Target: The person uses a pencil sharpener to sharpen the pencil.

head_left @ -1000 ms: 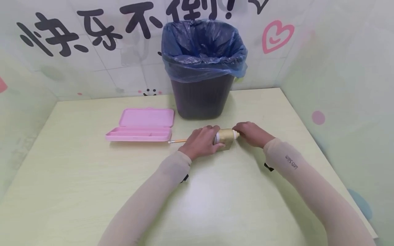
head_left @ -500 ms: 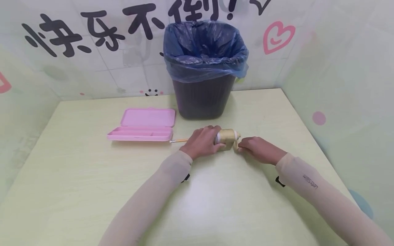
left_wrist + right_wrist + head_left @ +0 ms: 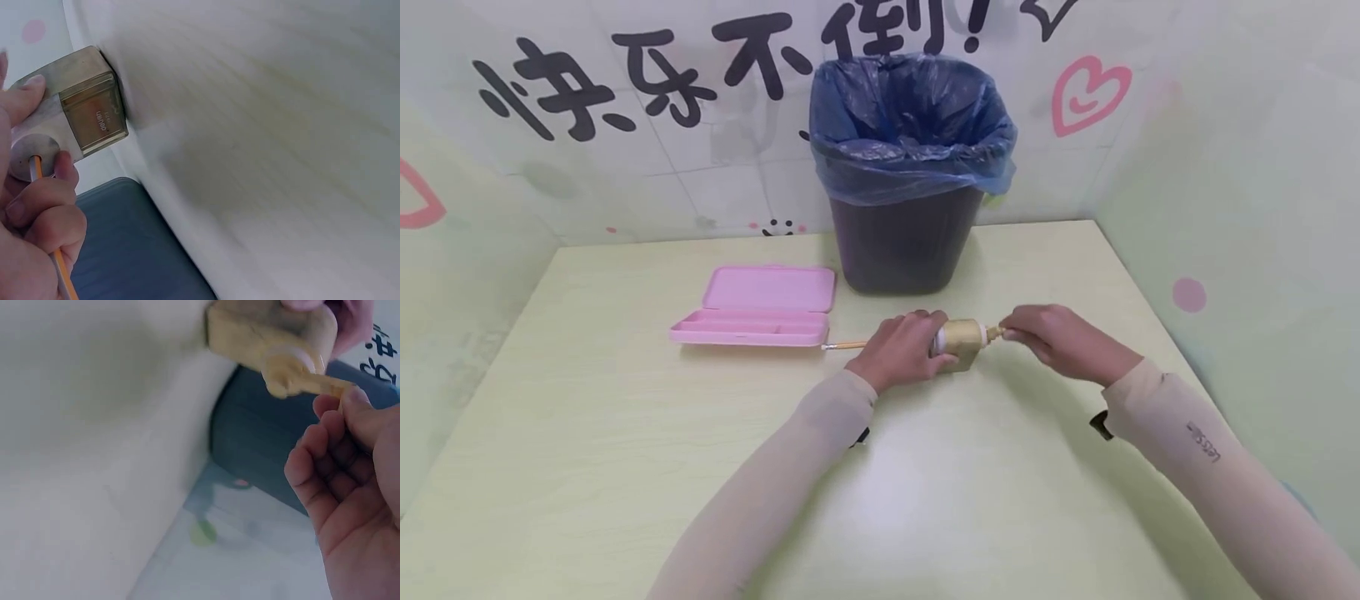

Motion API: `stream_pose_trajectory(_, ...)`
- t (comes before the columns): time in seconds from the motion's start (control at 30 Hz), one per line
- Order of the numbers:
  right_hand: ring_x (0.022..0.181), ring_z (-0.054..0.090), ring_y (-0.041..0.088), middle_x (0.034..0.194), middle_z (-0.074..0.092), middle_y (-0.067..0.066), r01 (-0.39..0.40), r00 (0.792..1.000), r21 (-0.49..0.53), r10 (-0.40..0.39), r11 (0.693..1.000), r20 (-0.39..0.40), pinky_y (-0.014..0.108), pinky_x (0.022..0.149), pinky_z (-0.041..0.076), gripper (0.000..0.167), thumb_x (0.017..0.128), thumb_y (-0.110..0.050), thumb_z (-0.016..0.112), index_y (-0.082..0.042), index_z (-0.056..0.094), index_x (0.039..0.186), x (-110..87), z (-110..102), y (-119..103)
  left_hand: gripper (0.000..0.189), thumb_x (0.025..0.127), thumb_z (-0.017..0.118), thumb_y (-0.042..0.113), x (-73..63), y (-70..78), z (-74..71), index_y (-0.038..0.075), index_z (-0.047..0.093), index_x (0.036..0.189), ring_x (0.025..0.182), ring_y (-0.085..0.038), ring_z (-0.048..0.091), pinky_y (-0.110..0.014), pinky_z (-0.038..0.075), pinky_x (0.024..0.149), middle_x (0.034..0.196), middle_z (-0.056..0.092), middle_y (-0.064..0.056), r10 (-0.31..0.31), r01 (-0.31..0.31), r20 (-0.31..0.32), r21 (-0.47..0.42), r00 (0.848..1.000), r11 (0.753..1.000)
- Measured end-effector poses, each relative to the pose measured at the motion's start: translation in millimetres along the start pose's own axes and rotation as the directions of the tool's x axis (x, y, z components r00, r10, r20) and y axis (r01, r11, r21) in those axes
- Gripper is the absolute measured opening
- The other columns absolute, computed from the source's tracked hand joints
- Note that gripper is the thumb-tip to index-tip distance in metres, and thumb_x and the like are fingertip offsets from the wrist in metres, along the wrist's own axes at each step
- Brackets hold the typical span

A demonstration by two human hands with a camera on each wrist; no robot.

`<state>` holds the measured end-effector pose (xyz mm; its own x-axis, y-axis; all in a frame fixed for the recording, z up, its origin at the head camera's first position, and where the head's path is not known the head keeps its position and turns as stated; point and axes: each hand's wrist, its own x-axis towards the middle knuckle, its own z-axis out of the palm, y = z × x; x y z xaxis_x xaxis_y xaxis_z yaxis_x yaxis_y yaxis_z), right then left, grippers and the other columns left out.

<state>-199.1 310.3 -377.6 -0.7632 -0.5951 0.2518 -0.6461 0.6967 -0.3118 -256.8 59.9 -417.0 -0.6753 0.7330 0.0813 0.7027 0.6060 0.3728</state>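
Note:
My left hand [image 3: 898, 352] grips a hand-crank pencil sharpener [image 3: 962, 337] on the table. The left wrist view shows a see-through shavings drawer [image 3: 99, 119] and an orange-striped pencil [image 3: 64, 275] whose front end enters the round hole. Curled fingers of that hand lie around the pencil beside the hole; its eraser end sticks out to the left in the head view. At the sharpener's right side, my right hand [image 3: 1067, 340] pinches the end of the yellowish crank [image 3: 322, 383] between thumb and forefinger. The pencil's tip is hidden inside the sharpener.
A pink pencil case [image 3: 752, 327] lies with its lid raised, left of the pencil. Behind the sharpener stands a dark bin [image 3: 902, 246] lined with a blue plastic bag [image 3: 913, 171]. Printed walls border the table [image 3: 625, 467] at the back and sides.
My right hand has gone round with the crank, first down toward me, then back up and slightly outward. My left hand keeps its hold on the sharpener; the head view shifts slightly.

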Motion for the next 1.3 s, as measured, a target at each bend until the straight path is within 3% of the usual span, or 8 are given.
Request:
stream_pose_trajectory(0.2, 0.082, 0.064, 0.023, 0.09, 0.066, 0.007, -0.081, 0.997, -0.068, 0.08, 0.994, -0.019, 0.042, 0.078, 0.052, 0.008, 0.096, 0.001, 0.061, 0.001, 0.068, 0.1, 19.4, 5, 22, 0.046, 0.089, 0.072, 0.046, 1.3, 3.5, 3.1, 0.012, 0.058, 0.117, 0.076, -0.014, 0.054, -0.031, 0.045, 0.063, 0.086, 0.056, 0.001, 0.007, -0.007, 0.012, 0.009, 1.0, 1.0)
stream_pose_trajectory(0.4, 0.092, 0.067, 0.031, 0.097, 0.07, 0.012, -0.181, 0.983, -0.02, 0.182, 0.983, 0.019, 0.046, 0.085, 0.052, 0.013, 0.099, -0.005, 0.059, 0.003, 0.068, 0.104, 25.4, 24, 36, 0.047, 0.089, 0.072, 0.045, 0.2, 4.1, 3.8, 0.012, 0.058, 0.118, 0.076, -0.014, 0.055, -0.031, 0.045, 0.063, 0.086, 0.055, 0.001, 0.004, -0.005, 0.012, 0.013, 1.0, 1.0)
stream_pose_trajectory(0.5, 0.092, 0.068, 0.031, 0.096, 0.07, 0.012, -0.187, 0.981, -0.019, 0.188, 0.982, 0.051, 0.046, 0.085, 0.052, 0.013, 0.099, -0.003, 0.059, 0.003, 0.068, 0.104, 26.1, 31, 37, 0.047, 0.089, 0.072, 0.046, -0.9, 3.8, 3.3, 0.012, 0.058, 0.118, 0.076, -0.014, 0.055, -0.031, 0.045, 0.063, 0.086, 0.055, 0.002, -0.003, 0.003, 0.016, 0.013, 1.0, 1.0)
stream_pose_trajectory(0.67, 0.09, 0.068, 0.03, 0.093, 0.071, 0.012, -0.177, 0.975, -0.028, 0.179, 0.984, 0.131, 0.044, 0.082, 0.054, 0.009, 0.094, 0.002, 0.062, 0.002, 0.069, 0.099, 23.0, 48, 35, 0.045, 0.088, 0.073, 0.046, -3.0, 1.6, 1.6, 0.013, 0.058, 0.115, 0.076, -0.014, 0.055, -0.03, 0.045, 0.063, 0.087, 0.055, 0.002, -0.01, 0.01, 0.008, -0.004, 1.0, 1.0)
stream_pose_trajectory(0.9, 0.09, 0.069, 0.024, 0.093, 0.071, 0.005, -0.158, 0.971, 0.021, 0.151, 0.987, 0.184, 0.042, 0.081, 0.054, 0.006, 0.095, -0.008, 0.066, -0.005, 0.07, 0.098, 0.5, 57, 18, 0.048, 0.089, 0.073, 0.045, -3.7, -0.5, 1.2, 0.012, 0.058, 0.119, 0.078, -0.014, 0.055, -0.031, 0.046, 0.065, 0.088, 0.056, 0.002, -0.004, 0.004, 0.002, 0.006, 1.0, 1.0)
stream_pose_trajectory(1.0, 0.08, 0.064, 0.014, 0.085, 0.067, -0.002, -0.134, 0.969, 0.033, 0.124, 0.99, 0.212, 0.036, 0.075, 0.053, 0.005, 0.095, -0.008, 0.066, -0.008, 0.069, 0.091, -4.7, 53, 10, 0.048, 0.088, 0.073, 0.046, -3.8, -0.5, 1.5, 0.012, 0.058, 0.12, 0.078, -0.014, 0.055, -0.032, 0.046, 0.065, 0.088, 0.056, 0.002, -0.003, 0.003, 0.006, 0.015, 1.0, 1.0)
stream_pose_trajectory(1.17, 0.065, 0.043, 0.005, 0.069, 0.048, -0.007, -0.07, 0.968, 0.065, 0.052, 0.995, 0.247, 0.028, 0.064, 0.044, 0.021, 0.094, -0.003, 0.066, -0.01, 0.06, 0.076, -5.8, 37, 0, 0.044, 0.088, 0.073, 0.046, -2.9, -0.6, 1.7, 0.013, 0.058, 0.114, 0.076, -0.014, 0.055, -0.032, 0.046, 0.064, 0.086, 0.055, 0.002, 0.005, -0.005, -0.009, 0.023, 1.0, 1.0)
stream_pose_trajectory(1.3, 0.065, 0.046, 0.002, 0.07, 0.053, -0.007, -0.03, 0.975, 0.097, 0.008, 0.995, 0.221, 0.027, 0.064, 0.047, 0.015, 0.095, -0.002, 0.064, -0.007, 0.065, 0.081, -5.8, 16, -6, 0.043, 0.089, 0.072, 0.046, -2.0, -0.4, 1.4, 0.013, 0.058, 0.112, 0.075, -0.013, 0.055, -0.031, 0.046, 0.062, 0.085, 0.055, 0.003, 0.01, -0.01, -0.014, 0.019, 1.0, 1.0)
